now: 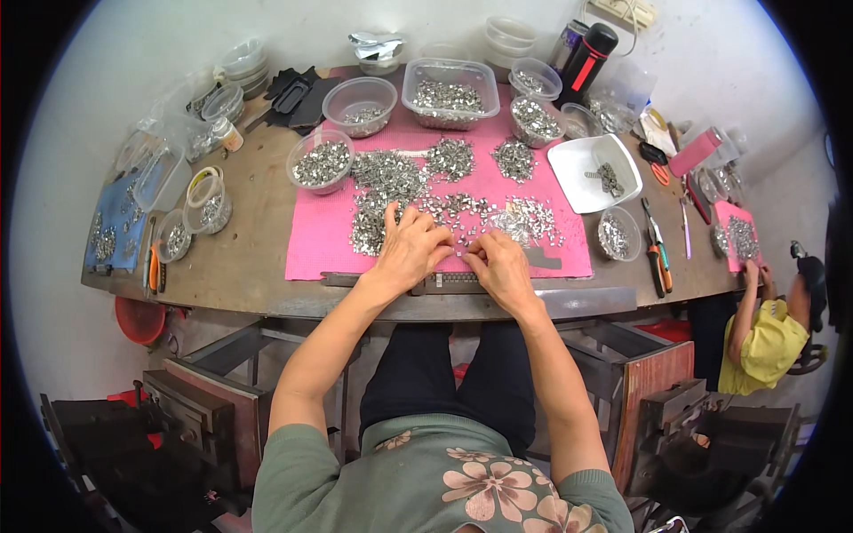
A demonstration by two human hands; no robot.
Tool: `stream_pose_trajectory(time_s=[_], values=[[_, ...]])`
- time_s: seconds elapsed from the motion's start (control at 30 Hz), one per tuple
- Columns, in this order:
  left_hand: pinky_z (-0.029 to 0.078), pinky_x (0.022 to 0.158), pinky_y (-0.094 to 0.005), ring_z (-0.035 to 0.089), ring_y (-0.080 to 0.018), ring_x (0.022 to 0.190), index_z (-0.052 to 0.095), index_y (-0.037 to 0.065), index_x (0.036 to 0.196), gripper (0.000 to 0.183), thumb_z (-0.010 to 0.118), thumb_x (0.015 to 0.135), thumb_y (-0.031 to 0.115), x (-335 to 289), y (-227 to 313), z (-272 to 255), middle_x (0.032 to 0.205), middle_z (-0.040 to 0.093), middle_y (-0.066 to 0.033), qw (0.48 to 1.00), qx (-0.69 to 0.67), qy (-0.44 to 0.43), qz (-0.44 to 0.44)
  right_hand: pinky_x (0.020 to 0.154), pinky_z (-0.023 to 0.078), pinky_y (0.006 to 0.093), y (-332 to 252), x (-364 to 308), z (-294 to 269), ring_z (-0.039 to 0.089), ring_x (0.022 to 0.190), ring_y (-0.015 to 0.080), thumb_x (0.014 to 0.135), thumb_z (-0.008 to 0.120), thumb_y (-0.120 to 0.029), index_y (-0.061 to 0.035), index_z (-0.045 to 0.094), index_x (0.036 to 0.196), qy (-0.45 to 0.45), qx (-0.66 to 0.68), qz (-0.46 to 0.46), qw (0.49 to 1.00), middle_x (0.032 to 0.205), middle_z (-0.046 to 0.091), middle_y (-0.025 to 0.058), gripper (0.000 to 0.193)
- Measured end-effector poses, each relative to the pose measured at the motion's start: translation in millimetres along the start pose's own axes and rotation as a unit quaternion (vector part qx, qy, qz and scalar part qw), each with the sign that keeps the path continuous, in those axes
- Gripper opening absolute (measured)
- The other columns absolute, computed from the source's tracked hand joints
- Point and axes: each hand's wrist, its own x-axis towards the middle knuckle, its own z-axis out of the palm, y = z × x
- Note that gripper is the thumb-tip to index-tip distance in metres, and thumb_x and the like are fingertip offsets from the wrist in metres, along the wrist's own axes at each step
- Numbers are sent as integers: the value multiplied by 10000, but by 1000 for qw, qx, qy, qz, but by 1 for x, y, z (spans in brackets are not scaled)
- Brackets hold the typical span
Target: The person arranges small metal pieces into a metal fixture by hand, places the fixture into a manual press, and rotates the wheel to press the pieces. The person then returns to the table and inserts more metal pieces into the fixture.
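My left hand (410, 246) is bent over the near edge of a pink mat (306, 240), thumb and fingers drawn together. Facing it, my right hand (502, 266) pinches with thumb and forefinger. Whatever either hand holds is too small to name. Just below the fingertips, a narrow metal bar (462, 279) with a row of small metal links lies along the bench edge. Beyond the hands spread heaps of small shiny metal pieces (388, 176), with looser bits (529, 218) by my right hand. A flat grey strip (542, 258) lies beside that hand.
Clear tubs of metal pieces (450, 105) stand behind the mat. A white tray (577, 182) holds linked pieces; pliers (657, 258) lie to its right. A dark flask (591, 62) stands at the back. At far right, a person in a yellow top (766, 351) works at another mat.
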Motion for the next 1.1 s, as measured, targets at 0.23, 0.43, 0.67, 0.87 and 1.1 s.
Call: stream_pose_trajectory(time_s=[0.23, 0.43, 0.67, 0.87, 1.1], values=[[281, 1088, -588, 568, -245, 984, 721, 120, 900, 106, 770, 843, 194, 0, -2, 5, 884, 625, -38, 999, 13, 16, -25, 727, 515, 471, 0, -1, -3, 653, 814, 372, 840, 731, -79, -4, 654, 851, -38, 0, 37, 999, 834, 643, 161, 108], [276, 1100, -599, 584, -247, 995, 713, 114, 902, 76, 742, 859, 169, -2, -2, 6, 892, 644, -47, 999, 22, 31, -36, 699, 525, 480, -1, -6, -4, 659, 767, 401, 857, 717, -61, 7, 654, 862, -1, 30, 78, 996, 855, 655, 176, 93], [270, 1101, -610, 593, -241, 983, 707, 110, 885, 89, 748, 847, 179, -1, -1, 0, 882, 656, -35, 999, 4, 10, -33, 721, 502, 473, 1, -11, 2, 651, 781, 373, 848, 727, -53, -16, 664, 895, 9, 12, 56, 998, 840, 638, 155, 87], [290, 1061, -594, 581, -244, 933, 684, 109, 809, 115, 770, 779, 179, -2, 6, 1, 833, 652, -22, 998, 17, 37, -56, 729, 488, 468, 3, -11, 4, 647, 796, 361, 842, 731, -56, -20, 657, 892, 8, 5, 59, 998, 841, 637, 144, 97], [298, 1016, -573, 564, -249, 890, 678, 107, 800, 136, 787, 755, 176, -2, 17, 11, 811, 640, -21, 994, 36, 75, -69, 722, 483, 461, 3, -12, 4, 641, 791, 351, 839, 729, -56, -23, 644, 891, 7, 15, 61, 998, 837, 633, 132, 104]])
